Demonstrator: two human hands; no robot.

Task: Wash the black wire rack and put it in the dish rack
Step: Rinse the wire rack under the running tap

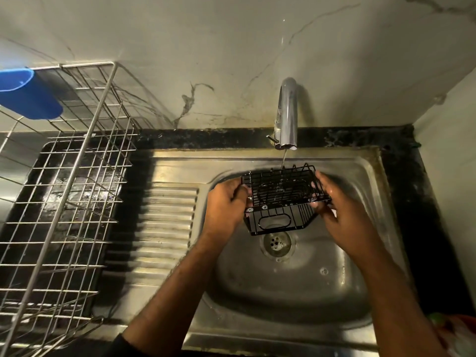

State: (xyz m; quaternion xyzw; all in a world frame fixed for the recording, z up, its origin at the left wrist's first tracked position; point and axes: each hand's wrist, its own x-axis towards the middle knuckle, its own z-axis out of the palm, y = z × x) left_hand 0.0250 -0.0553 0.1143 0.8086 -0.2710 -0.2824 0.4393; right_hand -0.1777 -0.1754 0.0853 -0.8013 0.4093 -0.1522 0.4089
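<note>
Head view: the black rack (282,199) sits at centre frame, held above the sink (296,279) bowl, just over the drain (277,243). The left hand (226,204) grips its left edge with fingers curled round the wire; the right hand (334,202) grips the right edge, thumb on top and fingers beneath. A thin stream falls from the tap (287,114) onto the far side of the rack. At the left of the frame stands the steel dish rack (64,202), well apart from the hands, with the ribbed drainboard (164,228) lying between it and the bowl. A blue cup (28,94) hangs at the upper left on the dish rack's rim. Marbled wall (231,47) fills the top; a dark counter (412,202) runs down the right. At the lower right corner something red and green shows, too blurred to tell.
</note>
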